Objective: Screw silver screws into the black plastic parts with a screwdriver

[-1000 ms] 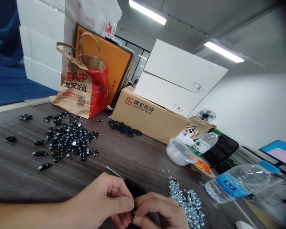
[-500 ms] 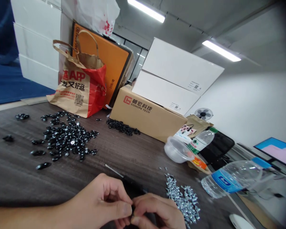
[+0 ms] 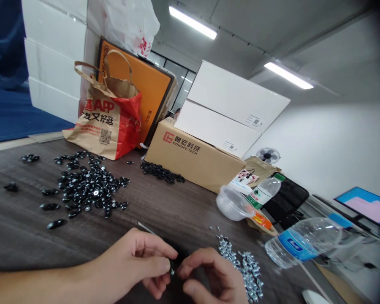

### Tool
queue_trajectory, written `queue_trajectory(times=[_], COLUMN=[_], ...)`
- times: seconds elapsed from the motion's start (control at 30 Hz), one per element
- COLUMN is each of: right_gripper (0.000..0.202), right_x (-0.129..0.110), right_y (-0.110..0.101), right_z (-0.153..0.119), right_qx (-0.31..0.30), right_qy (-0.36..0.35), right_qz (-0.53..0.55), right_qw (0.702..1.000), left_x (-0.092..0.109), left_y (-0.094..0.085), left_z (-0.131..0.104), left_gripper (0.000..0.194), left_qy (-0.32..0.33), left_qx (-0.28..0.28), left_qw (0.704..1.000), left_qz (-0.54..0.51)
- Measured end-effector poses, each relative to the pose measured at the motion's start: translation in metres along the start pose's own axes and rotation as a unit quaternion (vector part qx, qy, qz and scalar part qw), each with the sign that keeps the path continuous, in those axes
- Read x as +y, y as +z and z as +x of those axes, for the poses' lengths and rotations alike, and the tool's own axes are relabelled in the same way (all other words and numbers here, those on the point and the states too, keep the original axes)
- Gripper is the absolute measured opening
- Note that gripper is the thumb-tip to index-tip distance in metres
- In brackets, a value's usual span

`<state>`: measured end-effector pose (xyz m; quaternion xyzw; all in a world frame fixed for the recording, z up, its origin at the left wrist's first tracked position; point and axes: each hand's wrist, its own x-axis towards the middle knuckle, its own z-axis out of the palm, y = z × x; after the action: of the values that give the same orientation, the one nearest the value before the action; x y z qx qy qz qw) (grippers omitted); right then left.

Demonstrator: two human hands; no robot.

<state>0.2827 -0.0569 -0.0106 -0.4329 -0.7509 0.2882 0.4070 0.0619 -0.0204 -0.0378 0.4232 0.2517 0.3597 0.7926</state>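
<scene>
L hand (image 3: 142, 264) & R hand (image 3: 209, 278) grips pinched on tiny part (image 3: 172, 267), mostly hidden, screwdriver (image 3: 145, 229) behind.

An office is doubling as a workshop: strip lights (image 3: 192, 22) glowing, monitor (image 3: 367, 203), boxes (image 3: 193, 158) crowding the desk (image 3: 19, 236).

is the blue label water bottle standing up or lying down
Lying down: the blue-label bottle rests on its side on the table, cap pointing right.
</scene>
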Motion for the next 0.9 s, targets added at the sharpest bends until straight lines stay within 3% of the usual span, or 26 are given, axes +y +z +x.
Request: queue_trajectory(times=[0.13, 0.23, 0.33, 0.47, 0.57, 0.7, 0.8, 0.9], right_gripper=[0.012, 0.037, 0.034, 0.024, 0.021, 0.016, 0.012, 0.024], right_x=[-0.005, 0.0, 0.006, 0.009, 0.007, 0.006, 0.009, 0.013], right_y=[-0.02, -0.027, -0.021, -0.004, 0.002, -0.011, -0.025, -0.034], right_z=[0.012, 0.018, 0.02, 0.018, 0.017, 0.015, 0.013, 0.009], right_qx=[0.023, -0.065, -0.13, -0.132, -0.104, -0.01, 0.071, 0.141], right_qy=[0.029, 0.063, 0.056, 0.029, 0.057, 0.119, 0.118, 0.113], right_qz=[-0.172, -0.278, -0.314, -0.325, -0.317, -0.246, -0.184, -0.121], right_qw=[0.984, 0.956, 0.939, 0.936, 0.941, 0.962, 0.973, 0.976], left_x=[0.011, 0.02, 0.025, 0.025, 0.021, 0.016, 0.016, 0.019], left_y=[-0.004, -0.007, -0.01, -0.012, -0.012, -0.011, -0.011, -0.013], left_z=[-0.001, 0.002, 0.006, 0.007, 0.005, 0.004, 0.005, 0.009], left_gripper=[0.018, 0.018, 0.023, 0.029, 0.023, 0.015, 0.017, 0.021], left_qy=[0.012, 0.032, 0.049, 0.059, 0.077, 0.127, 0.136, 0.121], left_qx=[0.026, 0.025, 0.031, 0.044, 0.038, 0.068, 0.098, 0.111], left_qw=[0.999, 0.999, 0.997, 0.995, 0.992, 0.978, 0.975, 0.978], left_qz=[0.02, 0.023, 0.043, 0.064, 0.096, 0.149, 0.148, 0.129])
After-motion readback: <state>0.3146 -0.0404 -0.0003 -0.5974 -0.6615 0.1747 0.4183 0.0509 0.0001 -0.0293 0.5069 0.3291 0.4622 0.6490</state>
